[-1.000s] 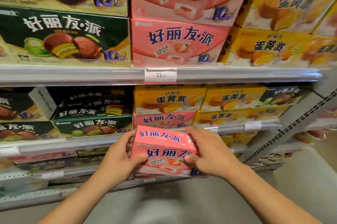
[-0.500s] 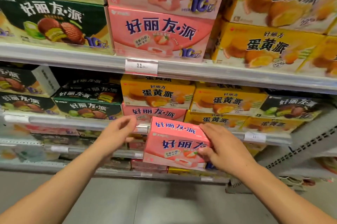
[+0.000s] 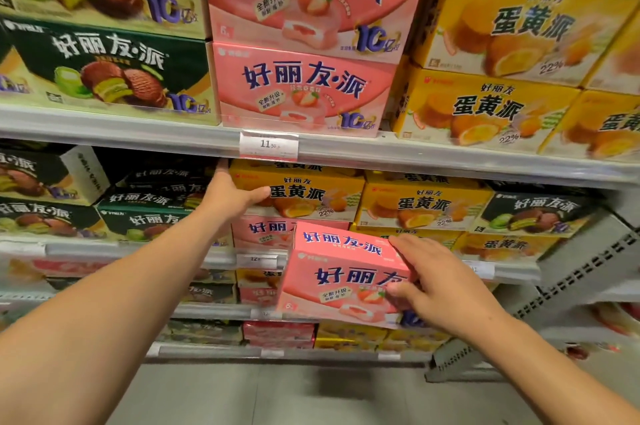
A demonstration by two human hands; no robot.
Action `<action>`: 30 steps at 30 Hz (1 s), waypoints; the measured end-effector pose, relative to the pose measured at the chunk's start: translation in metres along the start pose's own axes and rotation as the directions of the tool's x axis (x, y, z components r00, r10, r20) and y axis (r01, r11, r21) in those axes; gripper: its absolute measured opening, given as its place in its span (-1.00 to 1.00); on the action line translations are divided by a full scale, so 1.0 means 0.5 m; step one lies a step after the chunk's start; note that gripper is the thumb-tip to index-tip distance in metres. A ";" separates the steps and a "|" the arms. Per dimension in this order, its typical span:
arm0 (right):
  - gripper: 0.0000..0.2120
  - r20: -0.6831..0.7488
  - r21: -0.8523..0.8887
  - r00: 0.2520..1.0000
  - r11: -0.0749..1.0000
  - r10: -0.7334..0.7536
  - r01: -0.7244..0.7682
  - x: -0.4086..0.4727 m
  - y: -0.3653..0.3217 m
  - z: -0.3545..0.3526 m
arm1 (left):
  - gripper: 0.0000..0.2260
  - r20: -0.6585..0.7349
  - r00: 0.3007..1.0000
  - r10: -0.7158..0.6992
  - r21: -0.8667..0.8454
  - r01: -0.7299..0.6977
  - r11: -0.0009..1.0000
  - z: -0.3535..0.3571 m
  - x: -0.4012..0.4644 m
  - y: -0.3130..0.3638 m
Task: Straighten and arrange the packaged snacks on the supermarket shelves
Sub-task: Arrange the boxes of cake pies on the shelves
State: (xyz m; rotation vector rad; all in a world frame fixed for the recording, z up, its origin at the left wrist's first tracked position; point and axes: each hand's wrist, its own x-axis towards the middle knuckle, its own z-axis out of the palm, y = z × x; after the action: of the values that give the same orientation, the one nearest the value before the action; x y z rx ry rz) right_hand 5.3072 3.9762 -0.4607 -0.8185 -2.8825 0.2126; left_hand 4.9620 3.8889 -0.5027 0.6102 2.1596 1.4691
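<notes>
Left hand (image 3: 230, 198) on yellow egg-yolk pie box (image 3: 301, 194), second shelf: fingers over box's left top corner, thumb across front face, likely to shift it off pink box (image 3: 258, 232) below (misplaced flavour, probably).

Right hand (image 3: 438, 286) alone carries pink strawberry pie box (image 3: 341, 274): fingers curled over top right edge, thumb pinching front. Box held in front of shelf edge (image 3: 138, 250), level with pink row, probably waiting for slot.
</notes>
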 end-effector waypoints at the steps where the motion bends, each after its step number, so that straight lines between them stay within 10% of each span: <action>1: -0.35 -0.009 0.001 1.000 1.000 0.002 -0.002 -0.002 -0.001 0.000 | -0.22 -0.003 1.000 0.004 -0.009 -0.005 1.000 -0.002 0.005 -0.002; 9: -0.36 -0.020 -0.014 1.000 1.000 0.007 -0.007 -0.017 -0.011 0.007 | -0.53 0.075 0.996 0.046 -0.046 -0.042 0.998 -0.027 0.021 -0.017; 25: -0.41 -0.136 0.062 0.974 0.980 -0.180 0.189 0.092 -0.096 -0.092 | -0.32 -0.028 0.983 0.184 0.083 -0.181 0.980 -0.271 -0.166 -0.166; 30: -0.43 -0.092 0.348 0.994 0.933 -0.064 0.092 0.149 -0.133 -0.088 | -0.34 -0.024 0.992 0.122 0.117 -0.119 0.986 -0.306 -0.203 -0.257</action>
State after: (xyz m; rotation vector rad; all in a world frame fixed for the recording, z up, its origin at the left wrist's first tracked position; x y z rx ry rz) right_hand 5.2179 3.9637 -0.3992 -0.6283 -2.6780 0.6493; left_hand 4.9387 3.6738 -0.5608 0.7761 2.2789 1.4306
